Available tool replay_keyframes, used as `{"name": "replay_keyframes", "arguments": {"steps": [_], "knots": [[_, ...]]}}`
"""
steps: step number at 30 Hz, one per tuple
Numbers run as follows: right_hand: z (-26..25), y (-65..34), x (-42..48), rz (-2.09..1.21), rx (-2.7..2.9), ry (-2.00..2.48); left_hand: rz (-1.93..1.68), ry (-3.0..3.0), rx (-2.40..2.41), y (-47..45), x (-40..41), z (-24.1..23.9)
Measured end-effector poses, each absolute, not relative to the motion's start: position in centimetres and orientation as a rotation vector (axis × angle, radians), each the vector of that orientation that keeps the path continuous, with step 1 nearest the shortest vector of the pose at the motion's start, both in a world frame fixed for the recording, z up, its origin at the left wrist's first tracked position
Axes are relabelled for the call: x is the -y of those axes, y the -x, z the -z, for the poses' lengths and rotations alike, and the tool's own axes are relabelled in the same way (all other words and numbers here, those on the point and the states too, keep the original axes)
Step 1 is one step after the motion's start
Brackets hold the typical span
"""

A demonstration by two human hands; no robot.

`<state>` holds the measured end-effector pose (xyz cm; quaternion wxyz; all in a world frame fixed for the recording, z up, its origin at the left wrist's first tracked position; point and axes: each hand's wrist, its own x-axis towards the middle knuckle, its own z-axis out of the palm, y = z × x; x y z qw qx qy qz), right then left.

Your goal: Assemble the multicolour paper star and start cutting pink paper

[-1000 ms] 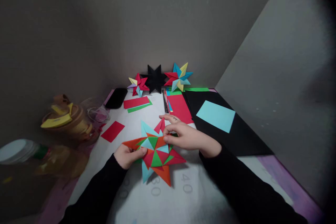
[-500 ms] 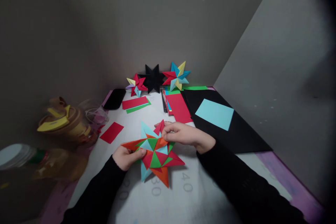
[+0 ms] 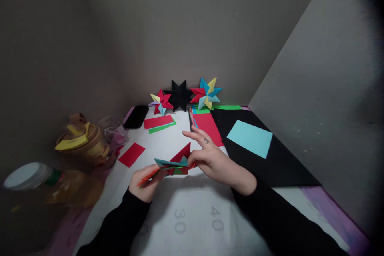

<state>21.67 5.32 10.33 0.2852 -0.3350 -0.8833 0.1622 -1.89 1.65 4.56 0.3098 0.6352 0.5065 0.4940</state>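
Note:
A folded paper star [image 3: 177,170] in red, orange, green and light blue is held above the white sheet, turned nearly edge-on. My left hand [image 3: 146,182] is closed on its left side, thumb and fingers around an orange point. On the right side my right hand [image 3: 211,160] pinches the star between thumb and index finger, its other fingers stretched out. One red point sticks up between the hands. Most of the star's face is hidden by its tilt.
Three finished stars lean on the back wall: a small red one [image 3: 161,101], a black one [image 3: 179,95] and a multicoloured one [image 3: 206,93]. Black card [image 3: 288,164] with light blue paper [image 3: 250,138] lies right. Red paper [image 3: 131,155], a phone [image 3: 136,117], a brown cup [image 3: 87,144] and a bottle [image 3: 30,176] are left.
The star has tipped from face-up to nearly edge-on. My right hand's outer fingers have lifted and spread. The whole view has shifted slightly.

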Motion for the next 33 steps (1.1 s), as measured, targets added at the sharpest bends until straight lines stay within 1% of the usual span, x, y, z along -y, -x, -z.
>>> {"name": "replay_keyframes", "arguments": {"steps": [8, 14, 16, 19, 23, 28, 31, 33], "knots": [[-10.0, -21.3, -5.4, -0.393, 2.301, 0.882, -1.413, -1.820, -1.281, 2.3, -1.9, -4.1], [-10.1, -21.0, -5.5, -0.394, 2.297, 0.826, -1.453, -2.044, -1.102, 2.6, -2.2, -4.2], [-10.1, -21.1, -5.6, -0.389, 2.298, 0.787, -1.433, -1.948, -1.186, 2.5, -2.1, -4.1], [-10.2, -21.5, -5.6, -0.433, 2.364, 0.776, -1.377, -1.614, -1.363, 2.1, -2.0, -3.8], [-10.0, -21.2, -5.6, -0.551, 2.349, 0.877, -1.349, -1.376, -1.382, 1.3, -1.9, -3.4], [-9.4, -20.4, -5.8, -0.641, 2.122, 1.004, -1.324, -1.472, -1.332, 1.1, -1.6, -3.3], [-9.6, -20.5, -5.8, -0.681, 2.195, 1.003, -1.339, -1.598, -1.306, 1.4, -1.6, -3.4], [-9.9, -20.9, -5.7, -0.653, 2.281, 0.999, -1.342, -1.684, -1.292, 1.6, -1.7, -3.4]]}}
